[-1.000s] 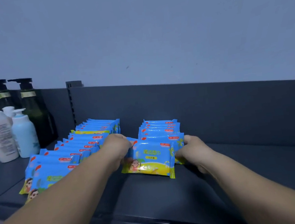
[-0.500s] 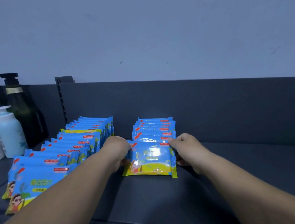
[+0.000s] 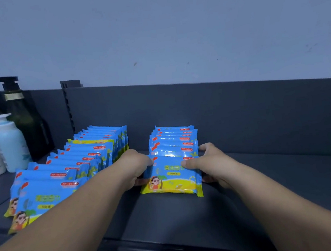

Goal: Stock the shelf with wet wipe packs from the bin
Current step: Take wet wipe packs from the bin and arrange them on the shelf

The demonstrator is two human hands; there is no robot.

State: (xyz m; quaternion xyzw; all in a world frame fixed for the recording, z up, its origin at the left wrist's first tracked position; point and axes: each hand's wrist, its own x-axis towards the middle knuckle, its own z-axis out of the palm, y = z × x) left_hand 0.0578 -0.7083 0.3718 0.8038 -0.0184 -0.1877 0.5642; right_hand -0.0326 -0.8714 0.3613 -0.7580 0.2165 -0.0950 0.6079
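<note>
1. Both hands are on the front pack of wet wipes. It sits on the dark shelf at the near end of the right row, with its top edge overlapping the pack behind it.
2. The left hand is curled round the pack's left edge, thumb tucked under near the bottom corner.
3. The right hand pinches the right edge. Its thumb lies across the printed face by the red label, and the other fingers go behind and under.
4. Compared with a second ago, the right hand was lower down the side with no thumb on the face. Half a second ago it'd reached the top right corner, and now the thumb is a bit further onto the front. The left hand has barely budged.
5. The pack itself is pretty much where it was, tilted face-up toward the camera.
6. The longer left row looks unchanged, with a strip of bare shelf between it and the right row.
7. The view has swung right, so the pale blue pump bottle and the dark pump bottles sit closer to the left edge than a second ago.
</note>
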